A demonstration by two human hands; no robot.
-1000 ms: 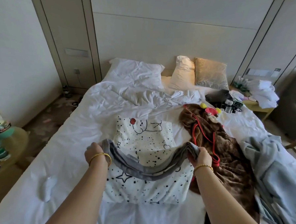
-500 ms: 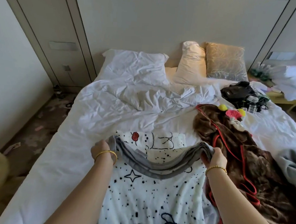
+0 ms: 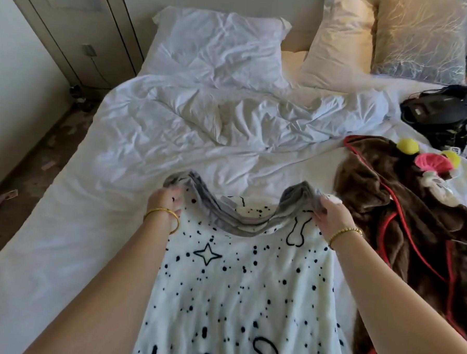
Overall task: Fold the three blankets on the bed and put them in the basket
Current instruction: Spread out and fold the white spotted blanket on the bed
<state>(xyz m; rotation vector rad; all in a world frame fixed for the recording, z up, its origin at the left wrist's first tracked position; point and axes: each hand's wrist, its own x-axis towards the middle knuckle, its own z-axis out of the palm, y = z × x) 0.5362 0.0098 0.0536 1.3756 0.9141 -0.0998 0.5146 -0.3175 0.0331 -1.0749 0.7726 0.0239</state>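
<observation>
**Two hands gripping the spotted blanket's grey edge**

Both hands are holding the white blanket (image 3: 237, 293), the one printed with black dots and a star, by its bunched grey edge. The left hand (image 3: 165, 201) is curling its fingers around the gathered grey folds on the left end, and the right hand (image 3: 333, 215) is clutching the matching bunch on the right end, so the grey border (image 3: 235, 221) is sagging in an arc between them. The rest of this blanket is spreading toward the camera over the white bed (image 3: 70, 222), between the two forearms.

Just right of it, a brown blanket (image 3: 403, 221) with red trim is lying crumpled on the bed, with yellow and pink pompoms (image 3: 430, 160) sitting at its far end. A black bag (image 3: 436, 109) is resting beyond that near the bed's right edge. Three pillows are leaning at the headboard: a white pillow (image 3: 220, 43), a cream pillow (image 3: 339, 44) and a shiny gold cushion (image 3: 421, 37).
</observation>
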